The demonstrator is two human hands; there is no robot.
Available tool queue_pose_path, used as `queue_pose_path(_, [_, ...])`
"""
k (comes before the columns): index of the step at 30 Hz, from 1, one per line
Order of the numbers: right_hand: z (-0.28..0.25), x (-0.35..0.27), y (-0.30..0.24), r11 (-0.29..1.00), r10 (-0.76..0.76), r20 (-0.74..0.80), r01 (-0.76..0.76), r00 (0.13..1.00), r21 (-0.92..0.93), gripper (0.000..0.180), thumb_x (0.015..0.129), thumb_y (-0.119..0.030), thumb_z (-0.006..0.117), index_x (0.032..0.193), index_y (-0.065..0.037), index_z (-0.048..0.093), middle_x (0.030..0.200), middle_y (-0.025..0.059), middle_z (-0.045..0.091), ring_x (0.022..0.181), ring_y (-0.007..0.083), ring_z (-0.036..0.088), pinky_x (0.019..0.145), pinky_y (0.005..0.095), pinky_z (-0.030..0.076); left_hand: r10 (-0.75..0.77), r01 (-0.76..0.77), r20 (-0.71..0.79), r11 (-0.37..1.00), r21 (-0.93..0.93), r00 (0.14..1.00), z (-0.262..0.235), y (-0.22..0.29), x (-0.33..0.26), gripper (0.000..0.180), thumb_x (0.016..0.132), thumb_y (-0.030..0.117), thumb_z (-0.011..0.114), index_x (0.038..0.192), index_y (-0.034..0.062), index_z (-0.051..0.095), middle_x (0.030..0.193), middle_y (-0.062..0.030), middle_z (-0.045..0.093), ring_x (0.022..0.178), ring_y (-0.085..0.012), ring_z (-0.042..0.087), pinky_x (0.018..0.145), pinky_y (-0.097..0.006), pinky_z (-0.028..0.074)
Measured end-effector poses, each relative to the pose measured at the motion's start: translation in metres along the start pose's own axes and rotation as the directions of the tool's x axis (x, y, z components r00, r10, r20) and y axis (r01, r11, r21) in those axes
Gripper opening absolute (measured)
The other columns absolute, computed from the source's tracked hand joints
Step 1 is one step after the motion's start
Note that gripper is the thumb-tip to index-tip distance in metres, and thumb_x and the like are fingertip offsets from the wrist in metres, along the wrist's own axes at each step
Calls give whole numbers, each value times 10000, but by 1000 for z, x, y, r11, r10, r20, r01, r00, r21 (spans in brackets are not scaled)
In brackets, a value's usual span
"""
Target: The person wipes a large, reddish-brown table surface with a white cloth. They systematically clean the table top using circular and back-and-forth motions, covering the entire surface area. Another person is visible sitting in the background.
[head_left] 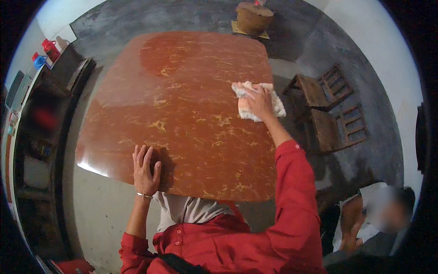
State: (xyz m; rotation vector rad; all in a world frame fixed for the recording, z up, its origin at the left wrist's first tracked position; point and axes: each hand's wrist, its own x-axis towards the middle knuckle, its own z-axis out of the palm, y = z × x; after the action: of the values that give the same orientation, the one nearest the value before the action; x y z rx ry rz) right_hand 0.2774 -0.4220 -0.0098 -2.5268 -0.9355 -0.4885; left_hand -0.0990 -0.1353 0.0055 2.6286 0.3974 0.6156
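A red-brown table (191, 137) with yellow marbled veins spreads out in front of me. On its right edge my right hand (260, 102) presses down on a white and peach cloth (247, 108), fingers over the fabric. Part of the cloth hangs near the table's rim. At the near left edge, my left hand (146, 171) rests on the tabletop with its fingers stretched out and nothing in it.
Two wooden chairs (326, 130) stand right of the table. A round wooden tub (253, 19) sits beyond the far edge. Along the left wall runs a dark cabinet (59, 114) with red and blue flasks (40, 60). A seated person (353, 219) is at the lower right.
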Motion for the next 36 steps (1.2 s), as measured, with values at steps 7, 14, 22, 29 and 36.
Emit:
queue_pose_path(7, [-67, -154, -72, 988, -53, 125, 33, 991, 151, 433, 821, -196, 661, 1254, -216, 654, 1229, 145, 541, 1119, 357, 505, 960, 479, 407, -10, 10, 20, 1000, 26, 1000, 1, 9, 0, 469, 933, 268, 566, 1356, 73, 510, 1436, -168, 425, 1422, -387, 264, 1177, -524, 188])
queue_pose_path(14, [-99, -188, -100, 981, -55, 142, 27, 988, 193, 425, 798, -143, 690, 1222, -167, 675, 1202, 134, 550, 1104, 344, 517, 946, 459, 411, 6, -7, 22, 1000, 15, 1000, 3, 7, -3, 464, 930, 254, 568, 1352, 69, 511, 1440, -164, 421, 1423, -380, 267, 1179, -524, 184])
queue_pose_path(22, [-31, -49, 18, 993, 84, 38, -87, 996, 81, 349, 887, -263, 636, 1231, -219, 671, 1215, 130, 565, 1161, 349, 497, 998, 476, 372, -1, 1, 1, 1000, -20, 1000, 3, 7, -1, 447, 930, 237, 575, 1329, 42, 525, 1416, -179, 447, 1402, -396, 303, 1166, -503, 228])
queue_pose_path(29, [-9, -30, 6, 998, 62, 3, -62, 998, -16, 352, 890, -281, 619, 1233, -219, 664, 1255, 129, 549, 1170, 354, 494, 1001, 493, 382, -15, 15, -16, 1000, -22, 1000, 1, 4, -1, 439, 930, 238, 582, 1320, 42, 536, 1413, -183, 451, 1402, -396, 306, 1161, -499, 240])
queue_pose_path(36, [-77, -174, -105, 981, -57, 152, 27, 987, 192, 419, 793, -226, 679, 1211, -205, 679, 1278, 117, 559, 1159, 337, 501, 1010, 474, 406, 24, -24, -15, 999, 22, 1000, 0, 7, -3, 450, 954, 288, 542, 1331, 42, 533, 1410, -181, 464, 1395, -408, 310, 1151, -501, 253])
